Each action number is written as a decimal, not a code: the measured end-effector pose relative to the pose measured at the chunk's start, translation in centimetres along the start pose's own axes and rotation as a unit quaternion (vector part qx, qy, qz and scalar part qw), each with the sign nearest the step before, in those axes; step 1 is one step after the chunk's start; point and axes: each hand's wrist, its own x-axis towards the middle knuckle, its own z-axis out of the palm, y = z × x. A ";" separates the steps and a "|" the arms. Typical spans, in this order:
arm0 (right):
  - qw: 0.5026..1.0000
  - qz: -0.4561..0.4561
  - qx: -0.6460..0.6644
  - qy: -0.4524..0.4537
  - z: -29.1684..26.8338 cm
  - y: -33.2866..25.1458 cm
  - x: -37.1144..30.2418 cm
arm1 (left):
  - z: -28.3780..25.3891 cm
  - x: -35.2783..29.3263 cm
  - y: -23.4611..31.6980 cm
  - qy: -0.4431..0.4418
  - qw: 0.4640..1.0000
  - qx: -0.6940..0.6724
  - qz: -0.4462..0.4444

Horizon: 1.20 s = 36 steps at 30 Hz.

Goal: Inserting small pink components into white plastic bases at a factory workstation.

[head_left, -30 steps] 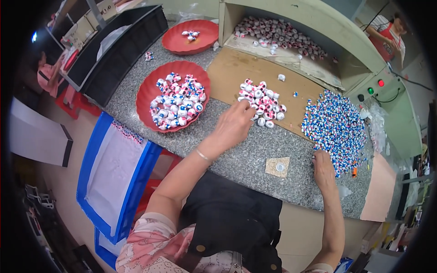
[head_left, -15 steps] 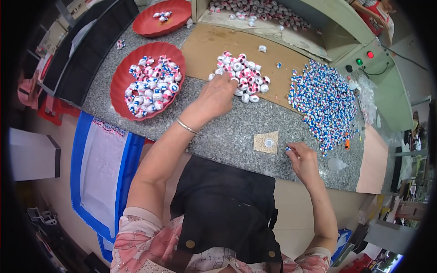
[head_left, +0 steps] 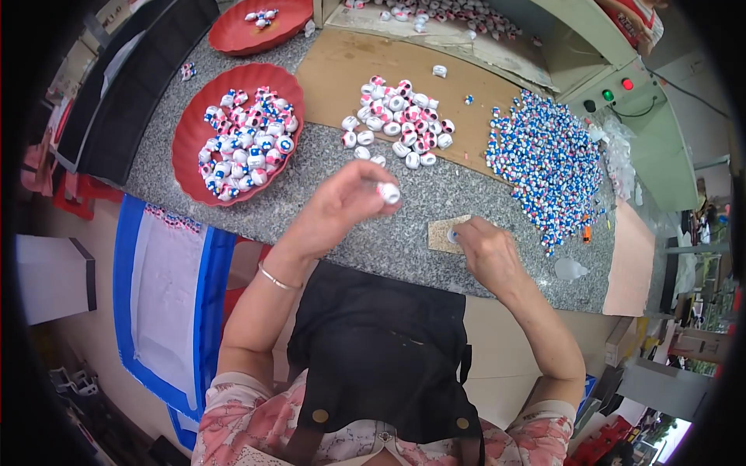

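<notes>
My left hand (head_left: 343, 203) is raised over the near side of the grey speckled worktop, its thumb and fingers closed on a white and pink rounded plastic piece (head_left: 388, 193). Beyond it lies a loose pile of similar white and pink pieces (head_left: 398, 105), partly on a brown board. My right hand (head_left: 489, 252) is down at a small tan pad (head_left: 440, 241), fingertips pinched at the edge of a round whitish cup (head_left: 453, 235) on it. Whatever those fingertips hold is hidden. To their right spreads a heap of tiny blue, white and red pieces (head_left: 548, 167).
A red scalloped bowl (head_left: 183, 128) with blue, pink and white pieces stands left; another red bowl (head_left: 225, 43) sits behind. A pale green machine housing (head_left: 657, 147) borders the back right. A clear dropper-like bottle (head_left: 571, 269) lies right. A blue-rimmed bin (head_left: 124, 311) is below left.
My left hand has drawn back from the white and pink pile with one piece. My right hand has moved left onto the tan pad; the small blue piece in it is now out of sight.
</notes>
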 end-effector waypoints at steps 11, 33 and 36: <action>0.994 0.024 0.068 0.086 -0.1 -0.4 -0.4 | 2.9 -3.6 -4.4 -0.029 0.987 -0.083 -0.135; 0.884 0.174 0.416 0.122 -1.1 -3.3 -3.5 | 6.7 -0.7 -5.8 -0.103 0.988 0.116 -0.005; 0.934 0.090 0.317 0.140 -0.7 -3.5 -3.6 | 6.9 -1.0 -4.7 -0.102 0.987 0.053 -0.109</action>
